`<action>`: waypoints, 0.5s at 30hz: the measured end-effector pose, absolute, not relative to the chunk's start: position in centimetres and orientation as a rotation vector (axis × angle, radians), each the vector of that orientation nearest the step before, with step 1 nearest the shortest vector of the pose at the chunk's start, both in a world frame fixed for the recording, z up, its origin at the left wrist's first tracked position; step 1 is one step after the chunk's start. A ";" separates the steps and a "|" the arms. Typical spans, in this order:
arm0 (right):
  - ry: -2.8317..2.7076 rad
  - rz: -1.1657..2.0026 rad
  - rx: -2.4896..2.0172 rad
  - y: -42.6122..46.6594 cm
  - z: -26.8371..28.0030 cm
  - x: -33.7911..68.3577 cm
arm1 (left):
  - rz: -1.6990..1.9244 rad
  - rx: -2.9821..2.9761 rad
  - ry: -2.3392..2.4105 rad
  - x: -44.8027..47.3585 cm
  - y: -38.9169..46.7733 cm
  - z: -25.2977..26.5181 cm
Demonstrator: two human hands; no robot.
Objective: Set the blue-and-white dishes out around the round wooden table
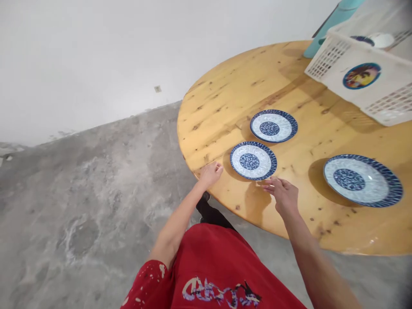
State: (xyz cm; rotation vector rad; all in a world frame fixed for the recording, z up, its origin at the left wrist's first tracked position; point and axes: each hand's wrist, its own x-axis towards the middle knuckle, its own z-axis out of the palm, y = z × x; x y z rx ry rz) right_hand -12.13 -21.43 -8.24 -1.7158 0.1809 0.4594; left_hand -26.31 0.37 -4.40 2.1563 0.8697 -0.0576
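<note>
A round blue-and-white plate (pixel 249 161) lies near the table's edge in front of me. Just left of it, my left hand (pixel 210 174) is at the table edge with its fingers curled in and nothing visible in them. My right hand (pixel 285 193) is by the plate's near right rim, fingers apart and holding nothing; whether a fingertip touches the rim I cannot tell. Behind the near plate sits a second matching plate (pixel 273 125), close to it. A larger plate (pixel 362 180) of the same pattern lies further right.
The round wooden table (pixel 222 107) has a curved edge close to my body. At the back right stands a white plastic basket (pixel 334 64) with dishes inside. A light-blue object (pixel 337 23) is behind it. Grey concrete floor (pixel 106 193) and a white wall (pixel 96 56) are to the left.
</note>
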 end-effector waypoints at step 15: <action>0.319 0.410 -1.856 -16.8 -8.6 -13.7 | -0.358 2.347 0.630 -17.5 5.4 -5.7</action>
